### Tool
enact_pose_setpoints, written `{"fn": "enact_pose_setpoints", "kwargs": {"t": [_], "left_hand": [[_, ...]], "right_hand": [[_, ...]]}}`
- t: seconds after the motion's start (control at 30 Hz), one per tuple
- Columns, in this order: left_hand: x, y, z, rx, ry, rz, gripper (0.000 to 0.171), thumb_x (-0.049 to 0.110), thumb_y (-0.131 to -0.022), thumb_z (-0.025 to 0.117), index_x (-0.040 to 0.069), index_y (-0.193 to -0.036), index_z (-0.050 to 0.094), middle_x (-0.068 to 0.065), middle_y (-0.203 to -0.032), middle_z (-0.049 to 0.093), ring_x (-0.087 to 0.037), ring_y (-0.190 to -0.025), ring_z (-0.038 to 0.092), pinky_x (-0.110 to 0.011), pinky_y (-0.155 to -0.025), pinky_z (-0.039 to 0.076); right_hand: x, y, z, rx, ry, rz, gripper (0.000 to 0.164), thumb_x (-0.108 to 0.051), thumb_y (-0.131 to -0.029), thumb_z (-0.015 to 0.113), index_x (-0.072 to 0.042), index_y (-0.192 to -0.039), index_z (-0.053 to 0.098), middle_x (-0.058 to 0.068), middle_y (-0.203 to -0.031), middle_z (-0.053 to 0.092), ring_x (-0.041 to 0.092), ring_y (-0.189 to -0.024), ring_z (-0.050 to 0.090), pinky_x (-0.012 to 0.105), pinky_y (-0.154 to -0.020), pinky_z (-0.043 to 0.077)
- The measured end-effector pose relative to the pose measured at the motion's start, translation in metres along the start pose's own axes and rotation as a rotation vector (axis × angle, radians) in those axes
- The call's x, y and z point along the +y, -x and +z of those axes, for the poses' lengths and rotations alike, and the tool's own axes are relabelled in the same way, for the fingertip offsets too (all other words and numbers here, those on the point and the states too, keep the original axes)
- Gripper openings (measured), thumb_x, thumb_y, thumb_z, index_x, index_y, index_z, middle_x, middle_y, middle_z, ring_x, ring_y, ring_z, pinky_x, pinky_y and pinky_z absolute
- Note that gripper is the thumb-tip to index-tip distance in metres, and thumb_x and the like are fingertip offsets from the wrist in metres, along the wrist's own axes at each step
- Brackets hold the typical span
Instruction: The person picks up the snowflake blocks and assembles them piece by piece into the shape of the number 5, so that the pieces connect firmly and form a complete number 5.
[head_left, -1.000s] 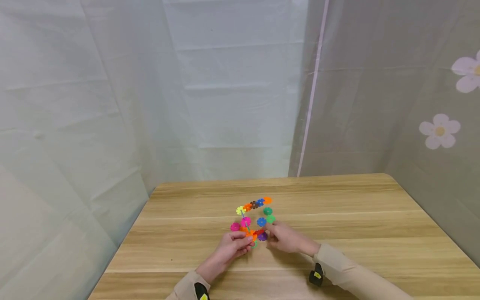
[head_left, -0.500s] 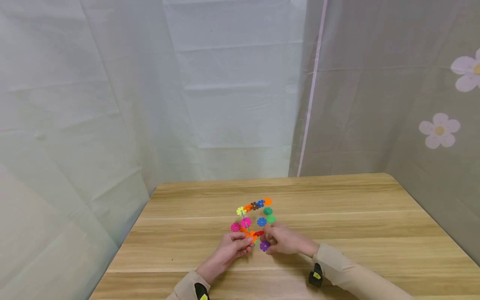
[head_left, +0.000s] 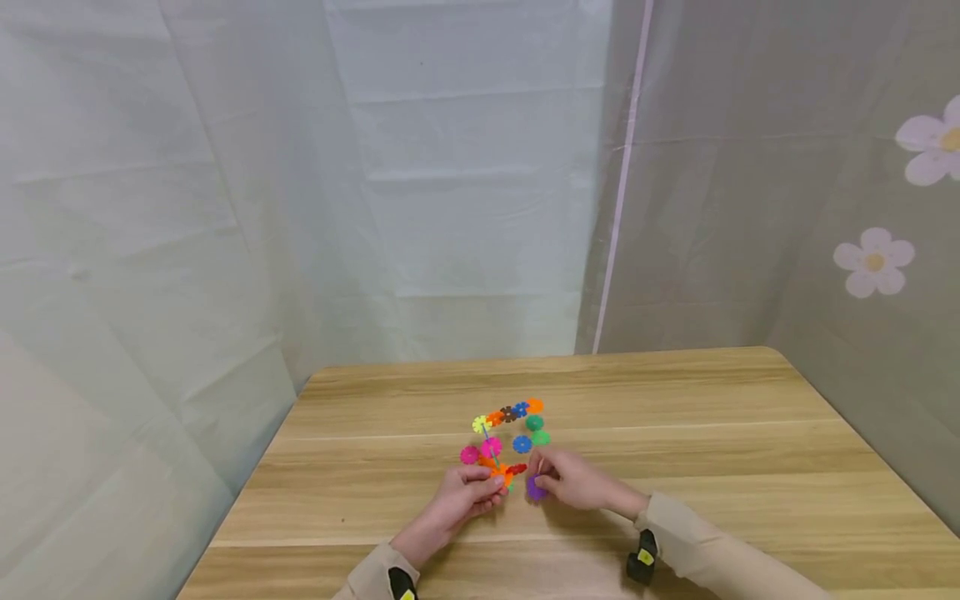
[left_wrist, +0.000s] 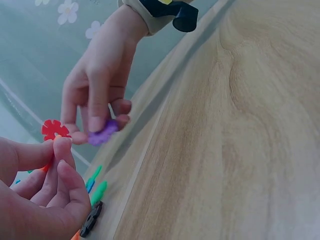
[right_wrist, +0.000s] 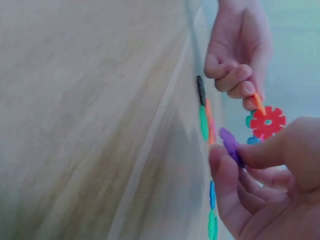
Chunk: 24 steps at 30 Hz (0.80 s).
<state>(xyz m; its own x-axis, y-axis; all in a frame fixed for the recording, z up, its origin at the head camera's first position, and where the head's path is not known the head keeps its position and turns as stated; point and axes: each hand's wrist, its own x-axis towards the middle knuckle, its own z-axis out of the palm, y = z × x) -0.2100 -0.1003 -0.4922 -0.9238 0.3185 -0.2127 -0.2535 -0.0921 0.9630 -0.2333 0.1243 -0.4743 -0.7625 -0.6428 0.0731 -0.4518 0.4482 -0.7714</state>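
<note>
Between the thumb and fingers of my left hand (head_left: 463, 493) is an orange notched snowflake disc (right_wrist: 259, 104). A red notched disc (left_wrist: 52, 128) is joined to it and sticks out toward the right hand. My right hand (head_left: 573, 481) pinches a purple notched disc (right_wrist: 230, 146), held apart from the red one. From the held orange disc, a thin line of blue and green discs seen edge-on slants away toward a yellow disc (head_left: 480, 424). The left fingers partly cover the orange disc.
Behind the hands, a row with a brown disc (head_left: 507, 413) runs right from the yellow one. A blue disc (head_left: 522, 444) and a green disc (head_left: 540, 437) lie near the right fingers. Pink disc (head_left: 491, 447) and magenta disc (head_left: 469, 455) lie left, on the wooden table (head_left: 675, 400).
The purple disc, close beside the red disc a second ago, has shifted right and toward me with the right hand, turning as it went. The left hand keeps its place.
</note>
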Motion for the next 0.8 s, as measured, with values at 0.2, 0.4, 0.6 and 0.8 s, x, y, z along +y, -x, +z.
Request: {"fn": "enact_pose_setpoints", "kwargs": {"t": [0.2, 0.4, 0.6, 0.8], "left_hand": [[0.0, 0.0, 0.0, 0.0, -0.003, -0.003, 0.003, 0.006, -0.091, 0.064, 0.003, -0.09, 0.066, 0.002, -0.076, 0.07, -0.004, -0.066, 0.062, -0.017, -0.063, 0.051], [0.0, 0.001, 0.0, -0.006, -0.008, 0.003, 0.006, 0.006, -0.091, 0.064, 0.001, -0.092, 0.066, 0.001, -0.077, 0.071, -0.004, -0.066, 0.062, -0.017, -0.064, 0.052], [-0.001, 0.002, 0.001, -0.011, -0.03, 0.015, 0.009, 0.006, -0.091, 0.064, -0.002, -0.095, 0.066, 0.0, -0.078, 0.071, -0.005, -0.067, 0.062, -0.018, -0.064, 0.051], [-0.001, 0.002, 0.003, -0.002, -0.042, 0.015, 0.01, 0.007, -0.091, 0.064, -0.001, -0.096, 0.065, 0.0, -0.078, 0.071, -0.005, -0.067, 0.063, -0.018, -0.065, 0.052]], "right_hand": [[-0.004, 0.001, -0.003, 0.117, -0.082, 0.018, 0.007, 0.004, -0.096, 0.05, -0.001, -0.098, 0.055, 0.009, -0.084, 0.063, 0.017, -0.066, 0.06, 0.02, -0.054, 0.048], [-0.013, 0.003, -0.006, 0.179, -0.129, 0.039, 0.007, 0.003, -0.095, 0.051, -0.001, -0.099, 0.056, 0.011, -0.084, 0.064, 0.022, -0.066, 0.061, 0.023, -0.053, 0.049], [-0.015, 0.005, -0.007, 0.185, -0.156, 0.063, 0.005, 0.0, -0.096, 0.053, -0.001, -0.099, 0.057, 0.011, -0.085, 0.065, 0.017, -0.065, 0.06, 0.03, -0.055, 0.052], [-0.016, 0.005, -0.006, 0.211, -0.155, 0.076, 0.005, 0.001, -0.095, 0.054, -0.001, -0.097, 0.058, 0.011, -0.084, 0.066, 0.014, -0.063, 0.059, 0.03, -0.055, 0.053]]}}
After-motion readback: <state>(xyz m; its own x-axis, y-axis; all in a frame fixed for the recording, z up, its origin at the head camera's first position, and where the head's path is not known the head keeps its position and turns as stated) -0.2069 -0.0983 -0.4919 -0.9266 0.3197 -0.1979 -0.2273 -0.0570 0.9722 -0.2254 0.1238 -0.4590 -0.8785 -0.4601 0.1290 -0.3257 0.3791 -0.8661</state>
